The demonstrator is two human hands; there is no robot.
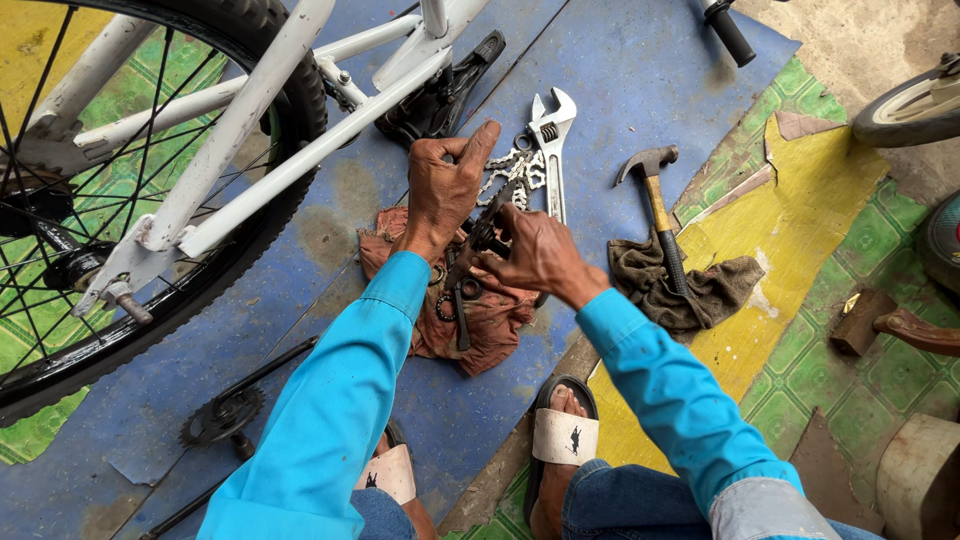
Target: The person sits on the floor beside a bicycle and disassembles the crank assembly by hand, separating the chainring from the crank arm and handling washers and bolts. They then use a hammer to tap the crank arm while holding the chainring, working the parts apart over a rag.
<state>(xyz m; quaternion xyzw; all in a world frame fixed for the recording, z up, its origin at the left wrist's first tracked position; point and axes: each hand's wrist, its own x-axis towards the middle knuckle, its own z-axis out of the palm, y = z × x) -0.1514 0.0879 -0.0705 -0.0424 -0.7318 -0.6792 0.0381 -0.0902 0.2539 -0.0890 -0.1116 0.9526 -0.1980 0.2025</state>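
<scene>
Stage: we judge reassembly mid-way | left hand (442, 190) and right hand (533, 255) both grasp the bearing axle (484, 236) over the red rag (480, 320) | crank (228, 408) lies detached | wrench (551, 140) unused.

White bike frame (240, 110), blue mat (620, 90), rust-red rag (490, 320), prob. green-patterned floor (860, 370).

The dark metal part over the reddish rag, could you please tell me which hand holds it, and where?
Both hands: the right hand grips the dark toothed bicycle part at its lower end, while the left hand steadies its upper end above the reddish rag.
</scene>
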